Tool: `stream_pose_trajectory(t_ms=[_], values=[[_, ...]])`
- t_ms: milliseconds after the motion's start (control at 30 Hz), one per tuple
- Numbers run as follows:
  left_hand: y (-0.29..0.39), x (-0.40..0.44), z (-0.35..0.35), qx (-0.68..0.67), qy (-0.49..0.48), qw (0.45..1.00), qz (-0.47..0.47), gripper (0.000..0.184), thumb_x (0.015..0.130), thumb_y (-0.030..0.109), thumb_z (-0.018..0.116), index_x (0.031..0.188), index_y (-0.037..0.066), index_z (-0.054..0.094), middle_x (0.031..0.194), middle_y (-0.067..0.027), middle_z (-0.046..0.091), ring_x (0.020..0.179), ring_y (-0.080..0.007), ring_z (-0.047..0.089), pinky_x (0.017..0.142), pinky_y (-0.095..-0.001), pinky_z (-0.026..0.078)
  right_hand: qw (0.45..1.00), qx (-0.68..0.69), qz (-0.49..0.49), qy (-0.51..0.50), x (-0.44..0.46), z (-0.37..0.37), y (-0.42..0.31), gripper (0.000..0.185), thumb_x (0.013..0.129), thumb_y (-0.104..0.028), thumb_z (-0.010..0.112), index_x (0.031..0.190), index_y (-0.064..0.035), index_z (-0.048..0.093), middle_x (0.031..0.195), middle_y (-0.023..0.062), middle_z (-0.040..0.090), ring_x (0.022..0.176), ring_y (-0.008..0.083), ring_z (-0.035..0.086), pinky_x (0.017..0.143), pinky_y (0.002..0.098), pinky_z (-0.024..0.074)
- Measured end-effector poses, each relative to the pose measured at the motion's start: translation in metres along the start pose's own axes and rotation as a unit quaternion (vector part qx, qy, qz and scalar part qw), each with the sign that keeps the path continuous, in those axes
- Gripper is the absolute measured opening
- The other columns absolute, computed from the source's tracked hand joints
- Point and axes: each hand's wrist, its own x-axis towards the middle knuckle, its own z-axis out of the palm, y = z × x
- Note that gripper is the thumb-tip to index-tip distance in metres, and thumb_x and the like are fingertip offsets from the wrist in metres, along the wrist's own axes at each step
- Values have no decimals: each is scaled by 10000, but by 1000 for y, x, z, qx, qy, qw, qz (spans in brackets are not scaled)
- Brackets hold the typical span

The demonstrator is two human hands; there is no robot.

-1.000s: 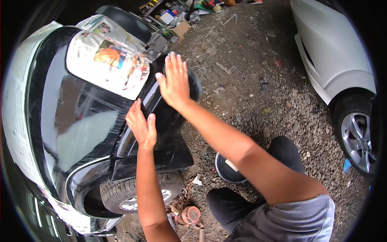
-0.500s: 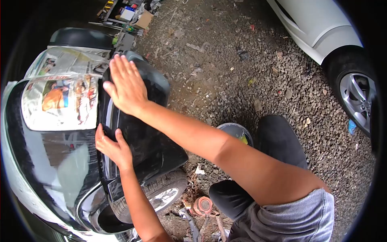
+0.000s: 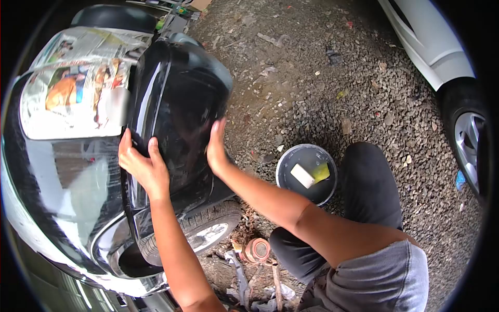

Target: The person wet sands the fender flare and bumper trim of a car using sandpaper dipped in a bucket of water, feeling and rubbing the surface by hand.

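Note:
A glossy black bumper piece (image 3: 187,99) sits at the end of the dark car body (image 3: 73,182). My left hand (image 3: 146,165) rests on the body beside the seam, fingers apart, thumb toward the bumper. On the bumper's outer right side lies my right hand (image 3: 217,148), seen edge-on with its fingers extended and nothing visible in it. Newspaper and clear plastic (image 3: 78,99) cover the area above my left hand. Below the bumper is a tire (image 3: 208,218) with a silver wheel.
A round bucket (image 3: 287,190) holding a white block and a yellow-green piece stands by my knee. An orange round object (image 3: 257,250) and scraps lie on the gravel (image 3: 312,99). A white car (image 3: 436,41) stands at the right.
My right hand has moved from the bumper's top edge down to its outer right side. My left hand stays by the seam. The camera view has shifted, showing more of the bucket.

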Motion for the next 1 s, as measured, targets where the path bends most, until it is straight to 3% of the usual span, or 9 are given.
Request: stream_pose_trajectory(t_ms=[100,200,400,500,567,600,633,733,1000], values=[[4,0,3,3,11,1000,-14,603,984,307,676,1444,-15,459,1426,-203,510,1329,-374,449,1129,-510,290,991,-38,-121,52,65,-1,-106,861,1083,-588,239,1599,71,39,1694,251,-57,1584,326,-69,1285,424,-31],[4,0,3,5,13,1000,-17,600,976,291,689,1442,-10,463,1426,-194,510,1329,-369,448,1125,-505,295,976,-83,-190,62,34,10,-89,817,1097,-534,271,1606,56,25,1694,252,-66,1582,339,-77,1283,433,-24],[3,1,2,12,18,1000,-6,602,938,248,730,1436,26,475,1398,-173,531,1298,-359,473,1093,-489,328,995,-43,77,-41,-8,-11,16,883,1070,-623,241,1615,38,29,1716,185,-23,1590,268,-54,1282,375,-9],[4,0,3,15,22,1000,-6,594,944,254,726,1435,26,479,1393,-177,534,1294,-362,478,1091,-489,329,823,475,255,-179,23,-54,-144,864,1072,-612,323,1618,26,119,1720,130,78,1584,220,59,1274,349,50],[1,-1,5,20,25,999,0,585,954,274,712,1423,4,489,1401,-187,538,1300,-370,476,1095,-495,325,928,339,107,-114,44,-43,-132,847,1078,-595,310,1618,26,106,1721,142,41,1588,233,31,1278,357,38],[-2,0,6,24,26,999,8,583,959,283,705,1418,-6,492,1403,-191,540,1302,-374,476,1097,-497,324,995,1,-104,6,51,-14,-83,829,1086,-577,285,1616,29,92,1723,152,3,1592,246,0,1283,366,27],[-6,-1,7,36,26,999,25,585,965,299,697,1410,-23,495,1409,-199,541,1305,-379,475,1103,-502,318,996,-14,-83,5,49,-12,-52,830,1081,-584,293,1623,10,88,1725,144,-25,1592,249,-21,1282,365,21],[-6,0,5,52,8,998,17,596,972,329,695,1404,-28,491,1429,-184,537,1311,-367,473,1114,-503,306,916,267,279,-108,11,-41,13,816,1067,-623,296,1628,-42,180,1703,143,188,1579,282,143,1269,405,144],[-9,-1,7,43,2,999,24,578,963,316,714,1353,-52,497,1446,-178,529,1330,-355,460,1131,-511,273,952,258,148,-71,42,-56,-84,644,1097,-562,284,1481,-87,489,1480,121,547,1380,240,479,1188,416,308]])
